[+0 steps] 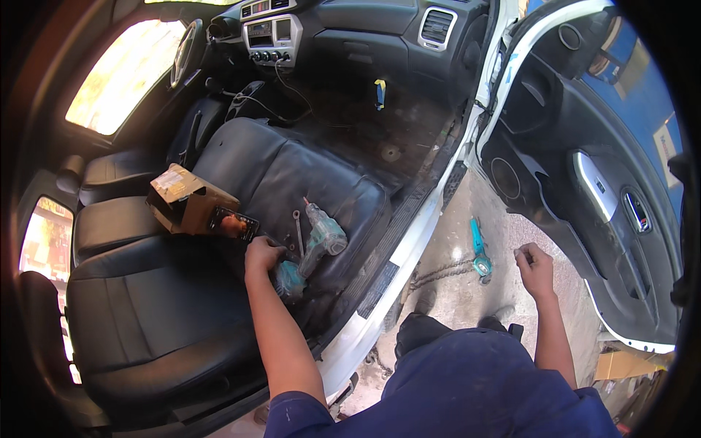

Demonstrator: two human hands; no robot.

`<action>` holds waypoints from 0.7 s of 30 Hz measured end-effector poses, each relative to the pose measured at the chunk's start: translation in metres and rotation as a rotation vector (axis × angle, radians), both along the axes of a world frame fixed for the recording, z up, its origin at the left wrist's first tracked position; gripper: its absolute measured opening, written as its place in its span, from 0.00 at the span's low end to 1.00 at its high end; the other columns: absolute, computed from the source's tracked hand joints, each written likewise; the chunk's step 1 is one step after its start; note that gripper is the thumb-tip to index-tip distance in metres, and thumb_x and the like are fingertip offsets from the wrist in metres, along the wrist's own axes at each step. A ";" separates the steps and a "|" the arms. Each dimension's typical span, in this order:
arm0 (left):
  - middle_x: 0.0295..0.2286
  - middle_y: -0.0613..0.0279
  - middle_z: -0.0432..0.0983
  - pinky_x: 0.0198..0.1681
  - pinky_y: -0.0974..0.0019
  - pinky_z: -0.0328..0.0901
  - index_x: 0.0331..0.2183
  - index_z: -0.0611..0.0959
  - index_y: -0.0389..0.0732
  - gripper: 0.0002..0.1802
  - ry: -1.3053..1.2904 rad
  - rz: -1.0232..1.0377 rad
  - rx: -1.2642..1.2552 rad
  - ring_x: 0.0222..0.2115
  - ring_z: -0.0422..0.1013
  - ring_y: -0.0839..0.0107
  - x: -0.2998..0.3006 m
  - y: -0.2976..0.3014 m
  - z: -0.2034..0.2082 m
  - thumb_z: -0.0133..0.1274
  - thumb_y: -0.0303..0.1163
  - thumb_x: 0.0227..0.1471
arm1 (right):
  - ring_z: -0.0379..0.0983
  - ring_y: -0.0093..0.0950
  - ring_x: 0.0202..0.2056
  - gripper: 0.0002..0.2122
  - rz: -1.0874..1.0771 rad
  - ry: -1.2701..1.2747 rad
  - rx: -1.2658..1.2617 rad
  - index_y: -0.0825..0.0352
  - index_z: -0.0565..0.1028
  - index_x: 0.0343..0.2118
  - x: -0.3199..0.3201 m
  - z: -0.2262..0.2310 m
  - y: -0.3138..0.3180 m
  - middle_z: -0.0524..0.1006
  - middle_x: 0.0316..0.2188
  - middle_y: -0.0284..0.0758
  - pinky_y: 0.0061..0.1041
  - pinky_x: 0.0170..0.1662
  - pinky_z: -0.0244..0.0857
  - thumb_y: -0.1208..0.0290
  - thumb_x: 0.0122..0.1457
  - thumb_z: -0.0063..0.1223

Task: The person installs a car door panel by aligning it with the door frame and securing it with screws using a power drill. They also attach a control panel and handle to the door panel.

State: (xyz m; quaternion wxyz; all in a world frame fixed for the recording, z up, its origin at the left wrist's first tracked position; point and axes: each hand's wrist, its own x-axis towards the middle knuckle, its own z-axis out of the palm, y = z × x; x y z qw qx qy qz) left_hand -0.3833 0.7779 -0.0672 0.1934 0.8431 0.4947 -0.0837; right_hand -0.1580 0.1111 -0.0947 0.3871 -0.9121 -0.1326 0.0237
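Observation:
My left hand [264,257] rests over the black seat [314,175], its fingers curled in. Whatever they may hold is hidden. Just beyond it a phone with a lit screen [235,223] leans by an open cardboard box [191,201]; I cannot tell whether hand and phone touch. To the hand's right lies a teal and grey cordless power tool [321,235] with its battery end toward me. A combination wrench [298,230] lies between tool and phone. My right hand [537,270] hangs in the door opening, thumb and fingers pinched together on something too small to make out.
A teal lever hoist [479,252] with a chain [445,273] lies on the concrete floor. The open car door [584,175] stands at right. The white door sill [409,255] runs alongside the seat. A blue and yellow item [380,95] lies in the footwell; a cable [296,102] hangs from the dashboard.

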 end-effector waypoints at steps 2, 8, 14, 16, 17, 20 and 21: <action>0.45 0.47 0.91 0.56 0.48 0.77 0.43 0.95 0.43 0.23 0.056 -0.006 0.012 0.49 0.86 0.46 0.004 0.004 -0.007 0.80 0.42 0.44 | 0.80 0.33 0.26 0.08 -0.007 0.025 -0.061 0.71 0.83 0.38 -0.009 -0.004 -0.009 0.83 0.25 0.43 0.34 0.34 0.73 0.70 0.68 0.67; 0.43 0.44 0.90 0.56 0.45 0.76 0.45 0.94 0.42 0.19 -0.047 -0.084 0.268 0.49 0.84 0.40 0.019 -0.011 0.028 0.69 0.42 0.53 | 0.83 0.37 0.29 0.07 -0.119 0.028 -0.054 0.70 0.84 0.37 -0.035 -0.034 -0.056 0.84 0.28 0.45 0.35 0.37 0.76 0.71 0.67 0.66; 0.37 0.65 0.83 0.45 0.69 0.72 0.44 0.87 0.34 0.06 -0.976 -0.251 -0.414 0.37 0.76 0.75 0.059 -0.169 0.073 0.63 0.24 0.67 | 0.85 0.47 0.45 0.10 0.026 0.042 0.102 0.66 0.86 0.49 -0.041 0.003 -0.020 0.87 0.42 0.43 0.43 0.51 0.78 0.69 0.68 0.66; 0.36 0.64 0.84 0.43 0.69 0.74 0.45 0.89 0.38 0.07 -0.958 -0.258 -0.713 0.34 0.79 0.75 0.098 -0.258 0.056 0.65 0.23 0.65 | 0.84 0.46 0.49 0.13 0.099 -0.033 0.216 0.63 0.85 0.53 -0.046 0.020 -0.005 0.86 0.45 0.41 0.44 0.53 0.78 0.68 0.69 0.65; 0.36 0.63 0.85 0.41 0.68 0.75 0.46 0.89 0.36 0.09 -0.864 -0.312 -0.804 0.33 0.81 0.73 0.113 -0.291 0.035 0.66 0.21 0.63 | 0.84 0.45 0.50 0.14 0.122 0.009 0.274 0.62 0.85 0.55 -0.051 0.036 0.001 0.85 0.47 0.40 0.44 0.54 0.78 0.67 0.69 0.64; 0.36 0.62 0.87 0.45 0.67 0.77 0.47 0.89 0.33 0.10 -0.632 -0.531 -1.209 0.37 0.82 0.74 0.156 -0.402 0.008 0.65 0.18 0.64 | 0.82 0.46 0.52 0.15 0.133 -0.070 0.270 0.59 0.84 0.58 -0.063 0.047 -0.007 0.82 0.48 0.39 0.42 0.55 0.78 0.67 0.69 0.64; 0.36 0.61 0.87 0.44 0.67 0.77 0.48 0.88 0.32 0.10 -0.611 -0.543 -1.337 0.37 0.82 0.74 0.166 -0.432 -0.001 0.66 0.19 0.64 | 0.82 0.46 0.52 0.16 0.104 -0.078 0.272 0.59 0.84 0.58 -0.069 0.046 -0.016 0.82 0.48 0.39 0.42 0.55 0.78 0.68 0.69 0.63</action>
